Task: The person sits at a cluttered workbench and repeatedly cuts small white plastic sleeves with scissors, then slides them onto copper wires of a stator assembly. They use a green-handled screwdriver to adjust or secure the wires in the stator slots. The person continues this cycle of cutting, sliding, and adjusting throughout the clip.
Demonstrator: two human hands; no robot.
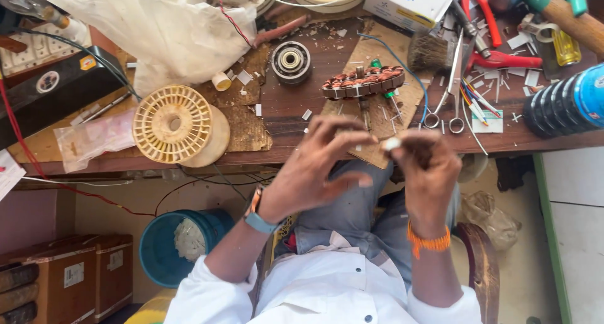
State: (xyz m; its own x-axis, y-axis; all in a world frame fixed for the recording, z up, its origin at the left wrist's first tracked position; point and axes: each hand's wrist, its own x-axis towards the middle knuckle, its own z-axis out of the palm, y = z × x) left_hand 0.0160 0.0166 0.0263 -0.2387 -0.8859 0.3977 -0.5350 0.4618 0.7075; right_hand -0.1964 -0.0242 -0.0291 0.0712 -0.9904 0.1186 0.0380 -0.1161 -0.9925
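A small whitish strip, seemingly paper or thin card (391, 144), sits pinched at the fingertips of the right hand (426, 173), held above the lap just in front of the edge of the dark wooden workbench (314, 66). It looks very light and flimsy, easy to crease or drop, so a gentle fingertip pinch at its end suits it; its exact shape is too small to tell. The right hand is closed around it, fingers curled in. The left hand (318, 170) hovers just beside it, fingers spread and bent, holding nothing that can be seen.

On the bench just beyond the hands lies a round copper-wound motor stator (363, 82) on a piece of brown cardboard (402, 53), likely heavy and rigid, with delicate windings. Steel scissors (448, 97) lie to its right, a metal bearing hub (290, 61) to its left, and a cream plastic wire spool (173, 124) farther left.
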